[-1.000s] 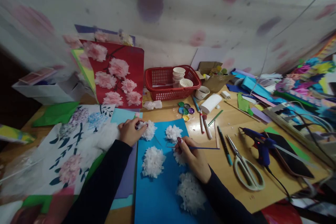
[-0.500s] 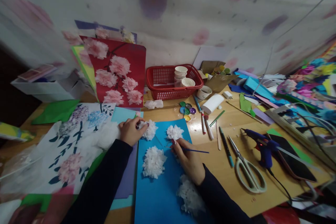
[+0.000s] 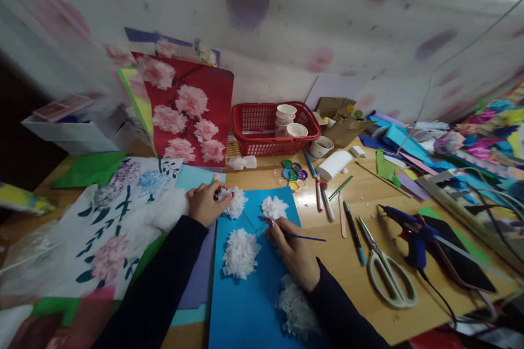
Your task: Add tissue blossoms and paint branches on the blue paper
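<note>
With our right hand (image 3: 292,251) we pinch a slim, blue-handled paintbrush (image 3: 307,238), its long axis nearly crosswise, handle to the right, tip end leftward over the bright blue rectangular card (image 3: 241,311) on the pale wooden counter (image 3: 319,283). Our left hand (image 3: 206,204) rests its fingers on the ruffled white paper flower (image 3: 236,204) at the card's far left corner; whether they grip it, we cannot tell. A thin dark line (image 3: 249,220) slants from near that flower toward our right hand, between both hands
</note>
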The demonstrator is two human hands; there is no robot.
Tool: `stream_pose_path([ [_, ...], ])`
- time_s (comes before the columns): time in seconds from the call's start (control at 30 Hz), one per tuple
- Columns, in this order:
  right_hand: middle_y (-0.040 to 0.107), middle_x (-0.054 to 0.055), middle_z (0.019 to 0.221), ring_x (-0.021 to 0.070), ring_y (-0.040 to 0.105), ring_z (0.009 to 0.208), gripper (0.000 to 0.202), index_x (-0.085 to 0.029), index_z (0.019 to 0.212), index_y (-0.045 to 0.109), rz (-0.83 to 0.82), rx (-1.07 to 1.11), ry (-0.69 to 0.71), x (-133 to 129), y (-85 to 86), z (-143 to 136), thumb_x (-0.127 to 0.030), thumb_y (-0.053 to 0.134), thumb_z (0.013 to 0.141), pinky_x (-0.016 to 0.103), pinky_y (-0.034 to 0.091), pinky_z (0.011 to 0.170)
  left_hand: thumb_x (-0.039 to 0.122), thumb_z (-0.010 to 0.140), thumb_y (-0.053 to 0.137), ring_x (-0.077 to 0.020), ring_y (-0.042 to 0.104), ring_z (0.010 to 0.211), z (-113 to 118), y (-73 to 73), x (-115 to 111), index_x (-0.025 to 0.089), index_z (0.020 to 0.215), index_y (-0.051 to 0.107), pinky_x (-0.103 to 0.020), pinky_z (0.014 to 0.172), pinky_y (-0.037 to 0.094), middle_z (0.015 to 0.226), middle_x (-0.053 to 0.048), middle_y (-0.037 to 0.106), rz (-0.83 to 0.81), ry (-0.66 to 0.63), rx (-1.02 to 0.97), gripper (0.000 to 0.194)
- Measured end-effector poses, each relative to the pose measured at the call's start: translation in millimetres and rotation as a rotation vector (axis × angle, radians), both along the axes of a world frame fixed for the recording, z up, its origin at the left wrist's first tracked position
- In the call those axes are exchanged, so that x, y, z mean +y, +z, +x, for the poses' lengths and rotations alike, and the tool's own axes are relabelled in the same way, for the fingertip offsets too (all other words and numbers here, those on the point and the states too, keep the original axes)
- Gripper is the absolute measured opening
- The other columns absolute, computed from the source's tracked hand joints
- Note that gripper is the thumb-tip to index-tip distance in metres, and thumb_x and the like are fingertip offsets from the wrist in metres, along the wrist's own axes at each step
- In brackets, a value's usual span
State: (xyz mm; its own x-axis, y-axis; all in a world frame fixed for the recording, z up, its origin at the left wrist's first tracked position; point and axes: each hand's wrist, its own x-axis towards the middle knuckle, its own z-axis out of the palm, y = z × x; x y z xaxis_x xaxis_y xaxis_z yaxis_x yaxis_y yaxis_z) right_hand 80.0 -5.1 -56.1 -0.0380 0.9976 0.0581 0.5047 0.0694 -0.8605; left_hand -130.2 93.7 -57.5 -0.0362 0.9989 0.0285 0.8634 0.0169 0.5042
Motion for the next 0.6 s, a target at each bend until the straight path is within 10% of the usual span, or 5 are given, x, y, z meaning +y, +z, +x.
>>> stream_pose_path([
  [0.6,0.053,0.001,0.058,0.0135,0.048,0.056,0.04,-0.019,0.067,0.055,0.047,-0.18,0.024,-5.2,8.3,-3.0,-0.042,0.039,0.096,0.026,0.036,0.056,0.037,0.077,0.061,-0.0217,0.062,0.09,0.5,1.2,-0.8,0.027,0.091,0.066,-0.038,0.087,0.03,0.083,0.0,0.07,0.003,-0.012,-0.009,0.019],
])
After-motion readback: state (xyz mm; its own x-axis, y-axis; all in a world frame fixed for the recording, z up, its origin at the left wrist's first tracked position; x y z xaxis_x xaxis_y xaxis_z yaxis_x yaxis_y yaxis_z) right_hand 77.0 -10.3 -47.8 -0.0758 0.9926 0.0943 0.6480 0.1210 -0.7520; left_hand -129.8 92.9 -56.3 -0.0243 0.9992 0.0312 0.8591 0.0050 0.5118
